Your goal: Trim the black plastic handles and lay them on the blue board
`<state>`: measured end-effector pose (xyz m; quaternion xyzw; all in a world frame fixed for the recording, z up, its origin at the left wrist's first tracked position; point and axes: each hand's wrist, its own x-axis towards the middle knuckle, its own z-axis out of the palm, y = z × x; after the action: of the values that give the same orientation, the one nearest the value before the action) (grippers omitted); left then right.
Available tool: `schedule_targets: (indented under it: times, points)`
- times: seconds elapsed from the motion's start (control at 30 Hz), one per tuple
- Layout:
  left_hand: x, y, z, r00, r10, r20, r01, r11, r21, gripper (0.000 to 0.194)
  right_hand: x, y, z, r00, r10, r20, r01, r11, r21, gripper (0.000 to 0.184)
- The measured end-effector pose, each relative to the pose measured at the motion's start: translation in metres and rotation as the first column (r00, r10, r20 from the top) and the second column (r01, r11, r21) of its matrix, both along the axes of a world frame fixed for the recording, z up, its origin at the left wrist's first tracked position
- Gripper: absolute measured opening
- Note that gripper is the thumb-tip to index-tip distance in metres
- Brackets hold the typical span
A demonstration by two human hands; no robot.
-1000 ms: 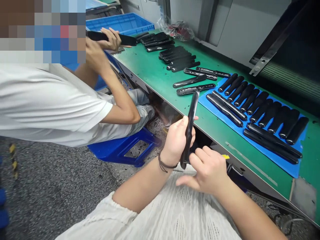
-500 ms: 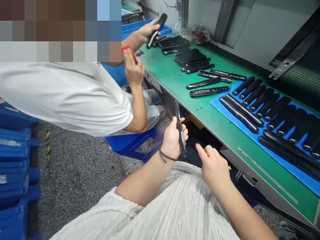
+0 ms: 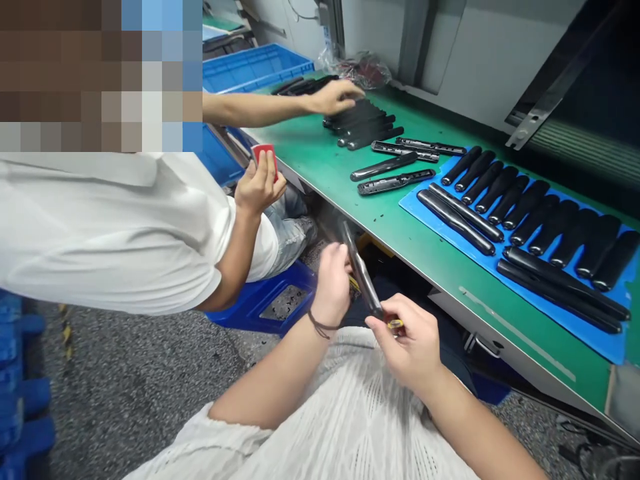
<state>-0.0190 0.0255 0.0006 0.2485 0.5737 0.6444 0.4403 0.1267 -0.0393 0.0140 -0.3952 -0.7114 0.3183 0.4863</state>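
Your left hand (image 3: pixel 331 287) wrapped a slim black plastic housing (image 3: pixel 361 277), tilted, while your right hand (image 3: pixel 407 343) pinched a small yellow part (image 3: pixel 395 325) just beside its lower end. The housing looked light, stiff and slick, safest held mid-body. Beyond lay the green counter (image 3: pixel 450 267) and a blue mat (image 3: pixel 411 208) of black housings (image 3: pixel 550 233).

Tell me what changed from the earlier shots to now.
The right hand has moved back toward the long black piece and now pinches a small yellow piece near its lower end. The left hand still grips the black piece, now leaning the other way. A co-worker's hand has come down onto a stack of black pieces. The rows of black pieces on the blue mat stayed put.
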Motion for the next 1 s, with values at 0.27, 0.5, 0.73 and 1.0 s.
schedule_targets:
  times: [0.27, 0.5, 0.73, 1.0]
  points:
    - [-0.017, -0.019, -0.005, 0.511, -0.076, -0.856, 0.723, 0.576, 0.381, 0.051, 0.021, -0.009, 0.015, 0.997, 0.024, 0.074, -0.013, 0.989, -0.149, 0.017]
    - [-0.019, -0.018, -0.008, 0.625, -0.109, -0.773, 0.641, 0.637, 0.428, 0.051, 0.047, 0.011, 0.005, 0.644, -0.139, 0.752, 0.040, 0.988, 0.148, 0.074]
    - [-0.014, -0.023, 0.004, 0.581, -0.175, -0.794, 0.718, 0.570, 0.400, 0.050, 0.040, 0.008, 0.040, 0.855, 0.087, 0.511, -0.224, 0.951, 0.212, 0.046]
    - [-0.011, -0.023, 0.010, 0.530, -0.136, -0.837, 0.764, 0.504, 0.402, 0.046, 0.029, 0.018, 0.040, 0.805, 0.058, 0.590, -0.222, 0.952, 0.210, 0.056]
